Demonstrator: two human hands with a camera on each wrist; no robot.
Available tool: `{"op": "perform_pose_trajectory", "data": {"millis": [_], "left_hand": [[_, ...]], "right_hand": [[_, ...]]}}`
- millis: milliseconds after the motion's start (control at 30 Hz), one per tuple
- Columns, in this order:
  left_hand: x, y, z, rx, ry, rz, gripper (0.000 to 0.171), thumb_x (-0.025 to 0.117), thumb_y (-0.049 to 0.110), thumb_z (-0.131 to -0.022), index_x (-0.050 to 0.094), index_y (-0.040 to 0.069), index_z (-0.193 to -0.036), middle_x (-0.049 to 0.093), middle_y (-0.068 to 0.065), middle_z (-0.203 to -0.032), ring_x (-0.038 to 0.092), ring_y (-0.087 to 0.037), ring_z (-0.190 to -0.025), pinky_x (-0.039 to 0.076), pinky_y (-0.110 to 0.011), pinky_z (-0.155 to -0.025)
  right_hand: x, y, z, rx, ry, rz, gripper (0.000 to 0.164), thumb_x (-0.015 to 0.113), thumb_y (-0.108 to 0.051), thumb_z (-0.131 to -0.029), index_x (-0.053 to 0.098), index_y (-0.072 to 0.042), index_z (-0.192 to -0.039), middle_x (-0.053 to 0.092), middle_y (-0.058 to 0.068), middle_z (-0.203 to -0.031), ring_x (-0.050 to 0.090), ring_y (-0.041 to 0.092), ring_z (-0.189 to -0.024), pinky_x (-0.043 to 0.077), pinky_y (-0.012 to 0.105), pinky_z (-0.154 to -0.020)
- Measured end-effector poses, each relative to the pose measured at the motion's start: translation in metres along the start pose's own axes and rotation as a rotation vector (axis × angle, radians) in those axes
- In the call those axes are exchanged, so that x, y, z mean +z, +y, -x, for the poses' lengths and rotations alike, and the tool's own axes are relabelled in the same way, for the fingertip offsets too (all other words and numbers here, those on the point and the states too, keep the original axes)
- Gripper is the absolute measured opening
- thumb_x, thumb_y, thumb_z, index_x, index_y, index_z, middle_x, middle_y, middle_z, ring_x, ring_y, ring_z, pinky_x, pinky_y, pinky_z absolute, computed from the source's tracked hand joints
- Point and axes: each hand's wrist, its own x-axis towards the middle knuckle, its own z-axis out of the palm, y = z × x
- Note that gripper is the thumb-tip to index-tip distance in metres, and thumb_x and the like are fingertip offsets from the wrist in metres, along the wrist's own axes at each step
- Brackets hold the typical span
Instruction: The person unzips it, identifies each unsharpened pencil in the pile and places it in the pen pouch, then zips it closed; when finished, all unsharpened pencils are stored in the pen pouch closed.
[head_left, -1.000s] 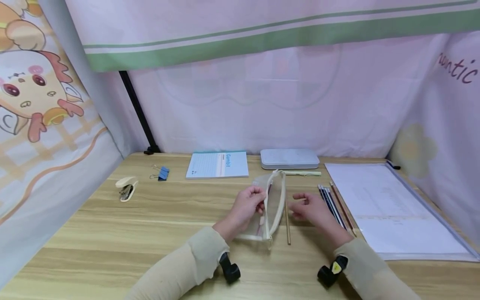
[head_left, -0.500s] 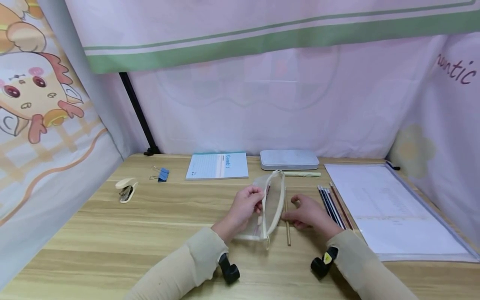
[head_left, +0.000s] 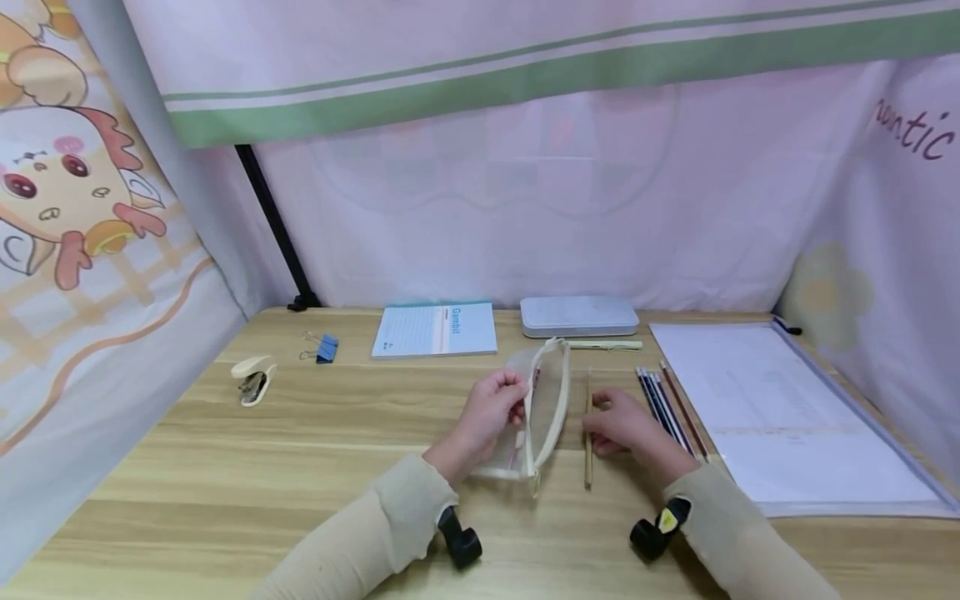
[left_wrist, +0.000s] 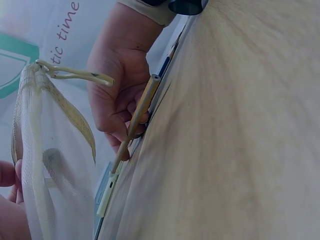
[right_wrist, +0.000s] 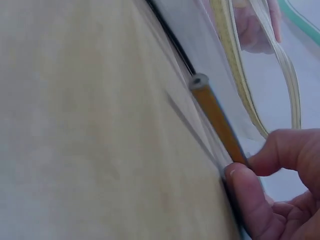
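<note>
One pinch apiece: in the left hand, the rim of a pouch with its mouth gaping; in the right hand, between curled thumb and finger, a pencil just beside the pouch. On the desk by that wrist, more pencils, then a folder. Farther back, a pen, box and notebook; far left, a clip and stapler.
</note>
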Motion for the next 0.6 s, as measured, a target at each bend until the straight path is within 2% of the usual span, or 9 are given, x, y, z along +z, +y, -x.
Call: {"op": "perform_pose_trajectory", "data": {"millis": [200,333,467,600], "left_hand": [[0.001,-0.003,0.000,0.008,-0.005,0.004,0.006,0.051,0.001,-0.089,0.051,-0.001,-0.083,0.048,-0.001,-0.064,0.046,-0.008,-0.056,0.040,-0.016,-0.049],[0.002,-0.004,0.000,0.017,-0.006,0.012,0.006,0.050,0.000,-0.088,0.051,-0.001,-0.082,0.047,-0.001,-0.062,0.045,-0.008,-0.055,0.040,-0.016,-0.048],[0.003,-0.005,0.000,0.019,-0.004,0.017,0.005,0.050,-0.001,-0.088,0.051,-0.002,-0.083,0.047,-0.002,-0.062,0.045,-0.008,-0.055,0.040,-0.016,-0.048],[0.004,-0.005,0.001,0.019,-0.008,0.018,0.005,0.050,-0.001,-0.088,0.051,-0.003,-0.084,0.047,-0.002,-0.063,0.045,-0.008,-0.055,0.040,-0.016,-0.048]], "right_hand": [[-0.006,0.003,0.001,0.007,0.065,-0.242,0.063,0.053,0.000,-0.079,0.029,0.007,-0.137,0.059,0.007,-0.070,0.057,0.011,-0.053,0.053,0.024,-0.051],[-0.009,-0.003,0.003,-0.054,0.138,-0.386,0.066,0.052,0.001,-0.081,0.023,0.005,-0.140,0.060,0.003,-0.067,0.058,0.009,-0.052,0.054,0.023,-0.054],[-0.004,-0.012,0.007,-0.123,0.165,-0.489,0.062,0.050,0.003,-0.083,0.022,0.007,-0.139,0.061,-0.001,-0.066,0.058,0.006,-0.052,0.053,0.020,-0.054],[0.007,-0.017,0.009,-0.137,0.163,-0.540,0.057,0.050,0.004,-0.085,0.025,0.007,-0.136,0.062,0.000,-0.067,0.059,0.005,-0.053,0.053,0.020,-0.054]]}}
